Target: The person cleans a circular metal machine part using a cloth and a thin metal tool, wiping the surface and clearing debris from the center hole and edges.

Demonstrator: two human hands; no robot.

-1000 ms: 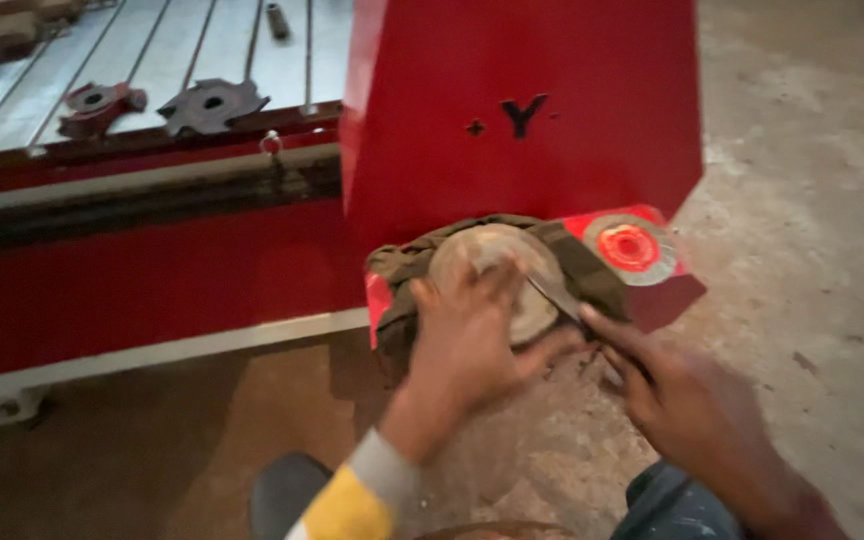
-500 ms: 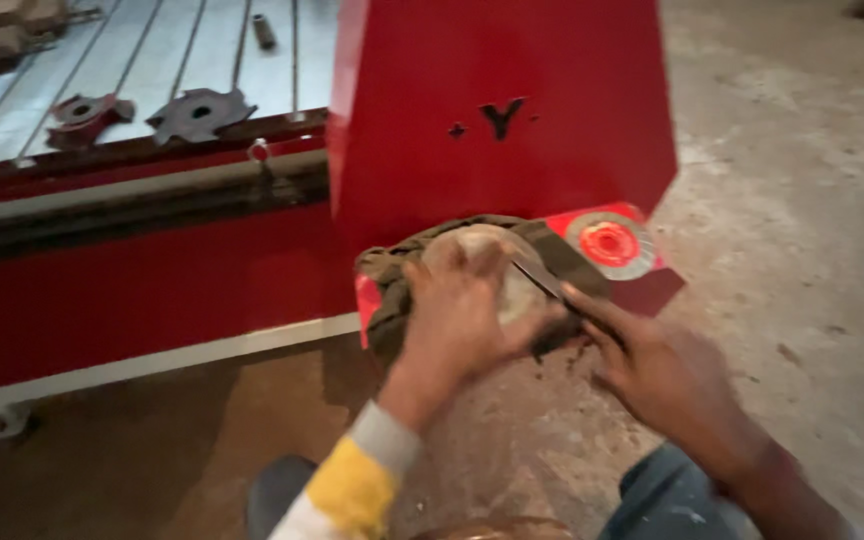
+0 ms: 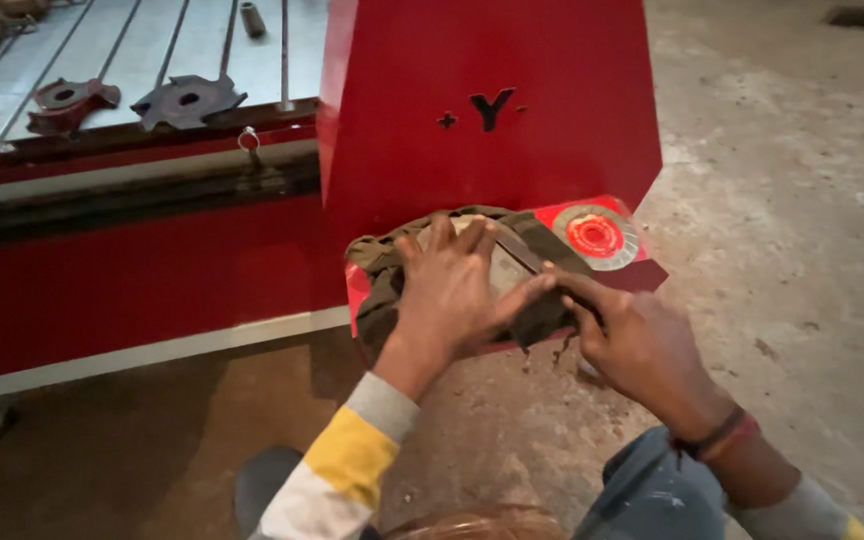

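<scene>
My left hand (image 3: pixel 452 285) lies flat, fingers spread, on a pale round disc (image 3: pixel 500 268) that rests on a dark olive cloth (image 3: pixel 382 275). The cloth sits on the low red ledge of a red machine (image 3: pixel 492 90). My right hand (image 3: pixel 632 340) is beside it on the right, fingers pinched on a thin dark tool (image 3: pixel 520 250) that lies slanted across the disc. The hands hide most of the disc.
A grinding disc with a red centre (image 3: pixel 597 235) lies on the ledge right of the cloth. On the machine's grey slotted bed are two toothed cutters (image 3: pixel 187 100) (image 3: pixel 67 100) and a short metal cylinder (image 3: pixel 251 18). Dusty concrete floor (image 3: pixel 802 250) stretches to the right.
My left hand has slid up over the disc and covers more of it. My right hand has closed in towards the cloth's right edge. The view has shifted slightly.
</scene>
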